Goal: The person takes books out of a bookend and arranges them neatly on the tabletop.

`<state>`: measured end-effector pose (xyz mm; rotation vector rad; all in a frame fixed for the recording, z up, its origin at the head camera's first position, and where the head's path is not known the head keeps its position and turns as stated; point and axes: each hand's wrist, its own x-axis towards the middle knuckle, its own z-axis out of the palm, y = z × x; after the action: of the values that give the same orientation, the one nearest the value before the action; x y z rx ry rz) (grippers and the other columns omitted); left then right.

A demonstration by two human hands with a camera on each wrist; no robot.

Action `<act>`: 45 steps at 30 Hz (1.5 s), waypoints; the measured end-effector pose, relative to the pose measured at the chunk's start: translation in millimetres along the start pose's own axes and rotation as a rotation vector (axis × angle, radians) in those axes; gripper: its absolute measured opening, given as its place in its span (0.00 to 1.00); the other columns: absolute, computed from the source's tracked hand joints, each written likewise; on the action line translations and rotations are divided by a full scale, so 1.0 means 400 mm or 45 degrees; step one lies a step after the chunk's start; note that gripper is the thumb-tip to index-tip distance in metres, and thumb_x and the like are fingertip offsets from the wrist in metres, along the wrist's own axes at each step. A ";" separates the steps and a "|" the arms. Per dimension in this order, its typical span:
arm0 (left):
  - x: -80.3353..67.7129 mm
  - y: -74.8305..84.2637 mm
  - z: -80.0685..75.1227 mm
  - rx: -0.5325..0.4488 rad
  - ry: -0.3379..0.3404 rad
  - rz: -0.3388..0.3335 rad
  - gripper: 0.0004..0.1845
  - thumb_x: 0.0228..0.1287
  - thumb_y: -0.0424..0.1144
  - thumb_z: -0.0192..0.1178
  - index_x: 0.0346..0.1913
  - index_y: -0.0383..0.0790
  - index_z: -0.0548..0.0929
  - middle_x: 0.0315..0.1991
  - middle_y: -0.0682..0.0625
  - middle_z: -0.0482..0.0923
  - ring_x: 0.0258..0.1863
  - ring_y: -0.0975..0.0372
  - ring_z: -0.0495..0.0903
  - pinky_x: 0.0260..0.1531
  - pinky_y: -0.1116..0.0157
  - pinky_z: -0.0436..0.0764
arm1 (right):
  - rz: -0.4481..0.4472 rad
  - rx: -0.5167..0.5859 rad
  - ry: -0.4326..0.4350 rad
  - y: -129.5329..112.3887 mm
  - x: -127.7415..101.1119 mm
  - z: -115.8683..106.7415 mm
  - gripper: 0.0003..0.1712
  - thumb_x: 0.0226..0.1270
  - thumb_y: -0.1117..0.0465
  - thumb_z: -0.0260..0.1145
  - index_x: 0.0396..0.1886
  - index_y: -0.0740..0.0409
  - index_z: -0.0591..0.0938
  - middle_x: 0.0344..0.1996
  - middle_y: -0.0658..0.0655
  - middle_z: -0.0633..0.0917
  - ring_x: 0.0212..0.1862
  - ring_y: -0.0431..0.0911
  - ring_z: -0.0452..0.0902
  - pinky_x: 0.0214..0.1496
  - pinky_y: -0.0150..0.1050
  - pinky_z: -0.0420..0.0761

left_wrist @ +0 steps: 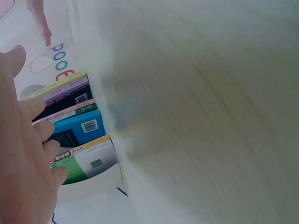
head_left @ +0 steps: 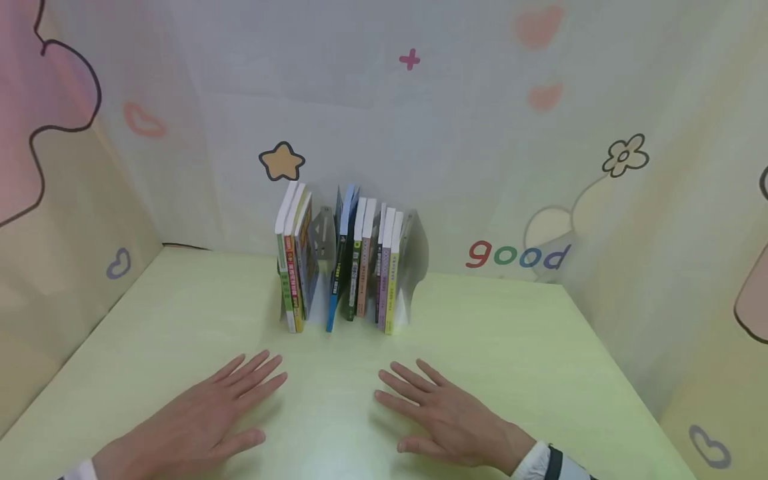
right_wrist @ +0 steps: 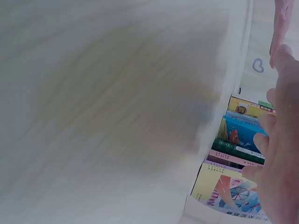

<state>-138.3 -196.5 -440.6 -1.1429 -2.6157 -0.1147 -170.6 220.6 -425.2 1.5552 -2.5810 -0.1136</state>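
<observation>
My left hand [head_left: 210, 413] hovers palm down over the table's left front, fingers straight and spread, holding nothing. Opposite it, my right hand [head_left: 456, 420] is spread the same way, also holding nothing. Beyond both hands, a row of upright books stands at the back of the table. At its left end are white-topped books with a green and red spine [head_left: 292, 280]. A thin blue-and-black book [head_left: 337, 283] leans in the middle. A yellow-spined book [head_left: 393, 290] stands at the right end. In the left wrist view, the blue book [left_wrist: 88, 127] shows a barcode.
A grey bookend [head_left: 414, 253] supports the row's right side, and another grey metal divider [head_left: 325, 233] shows in a gap between books. The pale table [head_left: 504, 347] meets a printed cloth backdrop [head_left: 360, 100] behind and at both sides.
</observation>
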 end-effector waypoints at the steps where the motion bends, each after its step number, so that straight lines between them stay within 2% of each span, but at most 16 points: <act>1: 0.000 -0.001 0.002 0.010 0.014 0.000 0.38 0.77 0.61 0.54 0.81 0.46 0.62 0.80 0.46 0.59 0.78 0.51 0.59 0.77 0.70 0.30 | 0.005 0.005 0.000 0.001 -0.001 0.001 0.41 0.79 0.33 0.52 0.83 0.46 0.61 0.82 0.54 0.58 0.82 0.50 0.47 0.78 0.59 0.57; 5: 0.003 -0.008 0.011 0.034 0.070 -0.031 0.38 0.74 0.61 0.58 0.79 0.44 0.66 0.78 0.45 0.63 0.76 0.49 0.61 0.77 0.69 0.30 | 0.100 0.085 -0.044 0.009 -0.007 0.002 0.43 0.78 0.33 0.53 0.83 0.47 0.59 0.82 0.55 0.57 0.82 0.52 0.46 0.78 0.60 0.59; 9: 0.016 -0.022 0.009 -0.004 0.080 -0.138 0.37 0.74 0.57 0.60 0.77 0.40 0.68 0.76 0.44 0.66 0.76 0.46 0.62 0.75 0.71 0.27 | 0.260 0.182 -0.101 0.023 -0.011 -0.010 0.45 0.77 0.33 0.55 0.84 0.47 0.57 0.83 0.55 0.55 0.82 0.54 0.46 0.77 0.59 0.61; 13: 0.029 -0.032 0.002 -0.052 0.091 -0.229 0.37 0.74 0.55 0.61 0.77 0.38 0.68 0.77 0.42 0.64 0.76 0.44 0.61 0.75 0.72 0.28 | 0.371 0.237 -0.091 0.041 -0.016 -0.030 0.44 0.77 0.36 0.57 0.84 0.47 0.57 0.83 0.55 0.55 0.82 0.54 0.48 0.77 0.57 0.63; 15: 0.036 -0.034 -0.001 -0.055 0.110 -0.252 0.37 0.74 0.55 0.61 0.77 0.37 0.67 0.77 0.40 0.64 0.76 0.43 0.61 0.78 0.66 0.36 | 0.405 0.246 -0.063 0.051 -0.021 -0.039 0.43 0.78 0.37 0.58 0.84 0.47 0.58 0.82 0.55 0.56 0.81 0.54 0.50 0.77 0.57 0.62; 17: 0.039 -0.036 -0.004 -0.062 0.135 -0.281 0.37 0.74 0.54 0.62 0.76 0.36 0.67 0.76 0.39 0.65 0.75 0.43 0.62 0.79 0.58 0.49 | 0.425 0.247 -0.015 0.059 -0.024 -0.048 0.42 0.78 0.38 0.59 0.83 0.48 0.59 0.82 0.56 0.58 0.81 0.54 0.51 0.77 0.56 0.63; 20: 0.049 -0.043 -0.012 -0.065 0.185 -0.337 0.38 0.73 0.53 0.63 0.75 0.34 0.67 0.74 0.37 0.67 0.73 0.42 0.65 0.71 0.46 0.67 | 0.441 0.235 0.060 0.073 -0.028 -0.057 0.41 0.78 0.40 0.60 0.82 0.51 0.61 0.81 0.57 0.60 0.80 0.54 0.54 0.76 0.56 0.64; 23: 0.063 -0.053 -0.023 -0.095 0.237 -0.395 0.38 0.71 0.50 0.66 0.74 0.31 0.68 0.73 0.35 0.67 0.72 0.41 0.66 0.65 0.41 0.71 | 0.451 0.230 0.109 0.086 -0.027 -0.068 0.41 0.78 0.40 0.60 0.82 0.53 0.62 0.80 0.58 0.61 0.79 0.55 0.56 0.76 0.56 0.65; 33: 0.150 -0.088 -0.089 -0.190 0.427 -0.530 0.38 0.70 0.41 0.67 0.75 0.27 0.64 0.71 0.31 0.67 0.67 0.37 0.70 0.62 0.37 0.73 | 0.503 0.224 0.205 0.139 0.005 -0.112 0.43 0.78 0.37 0.57 0.81 0.55 0.62 0.79 0.60 0.63 0.77 0.58 0.60 0.74 0.58 0.66; 39: 0.212 -0.105 -0.138 -0.286 0.517 -0.621 0.36 0.74 0.41 0.63 0.76 0.30 0.61 0.72 0.32 0.66 0.69 0.38 0.69 0.61 0.36 0.73 | 0.582 0.250 0.239 0.169 0.032 -0.138 0.44 0.77 0.41 0.61 0.82 0.56 0.59 0.79 0.61 0.61 0.77 0.59 0.60 0.74 0.58 0.67; 45: 0.269 -0.117 -0.164 -0.427 0.589 -0.716 0.35 0.78 0.43 0.58 0.79 0.34 0.58 0.72 0.32 0.65 0.63 0.39 0.74 0.51 0.37 0.79 | 0.670 0.296 0.298 0.202 0.063 -0.162 0.45 0.77 0.43 0.63 0.82 0.58 0.57 0.80 0.63 0.58 0.76 0.61 0.62 0.71 0.59 0.70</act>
<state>-227.3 -164.5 -344.7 -0.3544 -2.4505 -0.8475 -243.3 236.2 -348.9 0.8245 -2.7745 0.4050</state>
